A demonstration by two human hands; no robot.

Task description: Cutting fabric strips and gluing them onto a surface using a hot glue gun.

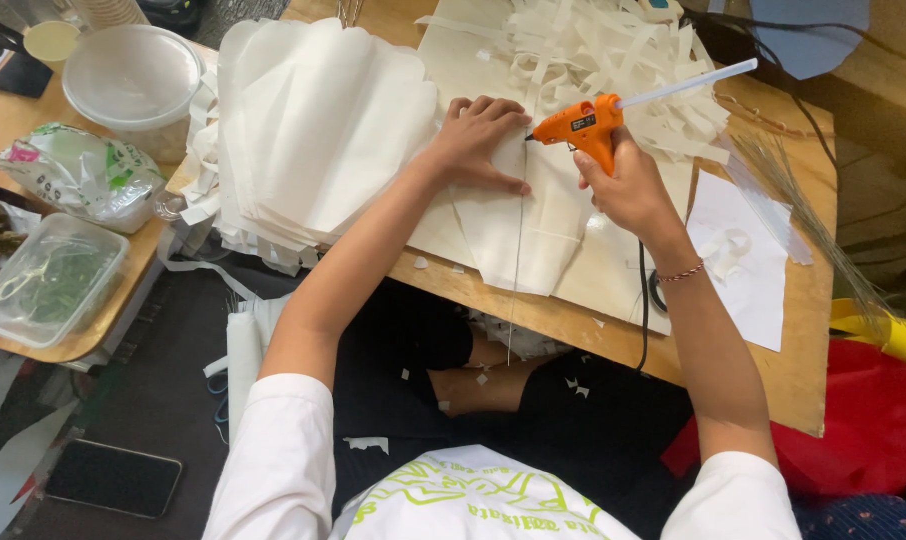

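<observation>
Two hands busy: right hand (628,185) grips the orange glue gun (581,126), left hand (476,140) presses flat, fingers spread, on white fabric piece (513,235).

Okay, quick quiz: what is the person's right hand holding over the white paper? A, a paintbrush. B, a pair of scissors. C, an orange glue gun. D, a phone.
C: the right hand grips an orange glue gun with its nozzle pointing at the white paper piece that the left hand presses flat.

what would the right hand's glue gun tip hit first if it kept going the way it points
The right hand holds the orange glue gun with its nozzle aimed toward the left hand. Going straight on, it would probably meet the thin wire, then the left hand's fingers pressing the white petal-shaped sheet; depth is unclear.
</observation>
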